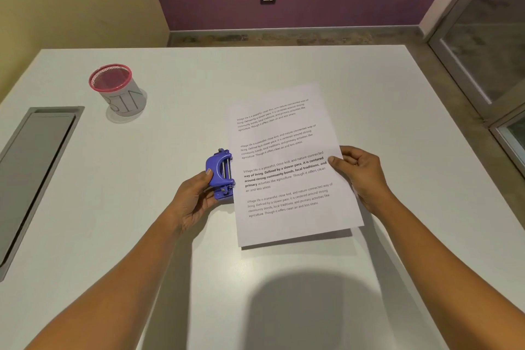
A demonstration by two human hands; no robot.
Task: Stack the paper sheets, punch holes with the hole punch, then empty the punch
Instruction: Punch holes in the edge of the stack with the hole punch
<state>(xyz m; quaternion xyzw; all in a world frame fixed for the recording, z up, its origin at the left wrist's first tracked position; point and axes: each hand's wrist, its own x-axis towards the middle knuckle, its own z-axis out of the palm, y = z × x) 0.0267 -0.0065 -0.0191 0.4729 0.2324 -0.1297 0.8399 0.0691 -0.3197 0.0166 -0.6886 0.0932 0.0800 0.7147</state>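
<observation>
A stack of white paper sheets (287,207) with printed text lies in the middle of the white table (199,94), its near edge lifted slightly and casting a shadow. My right hand (360,176) pinches the stack's right edge, thumb on top. A purple-blue hole punch (221,173) sits against the left edge of the sheets, about halfway along. My left hand (193,199) grips the punch from the left, thumb on its handle. I cannot tell how far the paper reaches into the punch's slot.
A mesh cup (118,91) with a pink rim and lettering on its side stands at the back left. A grey recessed hatch (34,162) is set into the table's left side. Floor and a glass door lie beyond the right edge.
</observation>
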